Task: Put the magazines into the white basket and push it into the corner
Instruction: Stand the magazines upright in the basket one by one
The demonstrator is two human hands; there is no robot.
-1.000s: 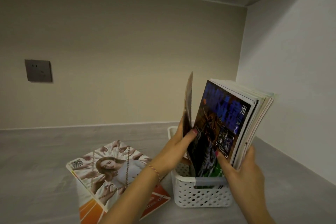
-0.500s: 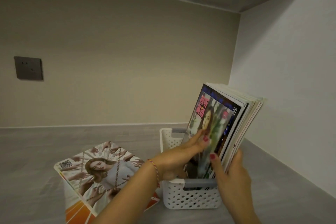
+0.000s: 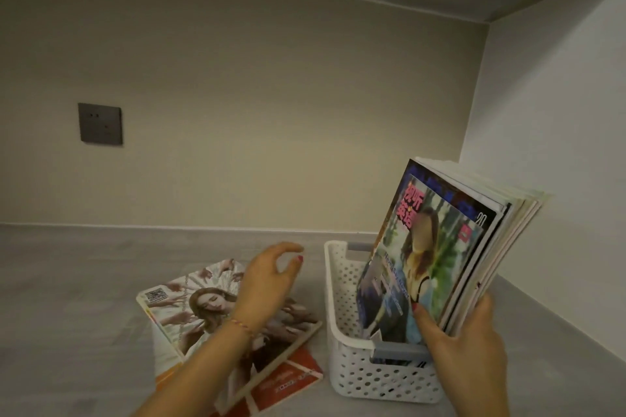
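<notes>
1. From the head view, the left hand point(image 3: 271, 284) has come off the front cover it was steadying half a second ago and now hangs in the air to the left of the white basket point(image 3: 342, 345), fingers loosely curled and apart, holding nothing; the camera has also swung a little, so the wall socket point(image 3: 100, 123) sits further in.
2. The right hand point(image 3: 464, 342) is clamped on the bundle of magazines point(image 3: 437, 247) standing in the basket, thumb on the front cover, the other fingers hidden behind; the bundle leans away to the right, its top well above the rim.
3. Just under and behind the left wrist lie the loose magazines point(image 3: 203, 311) flat on the grey counter point(image 3: 67, 281), one with a pale cover on top of an orange one; those have not gone in yet, and my guess is the free hand is heading for them.
4. The basket stands just left of the right hand, well short of the corner point(image 3: 474, 132) beyond it; the push is not yet done.
5. What worries me: the bundle is tall and tilted; if the right hand lets go, it may fan open or tip the light basket rightwards; slipping another magazine in one-handed could catch on the front cover and buckle it.
</notes>
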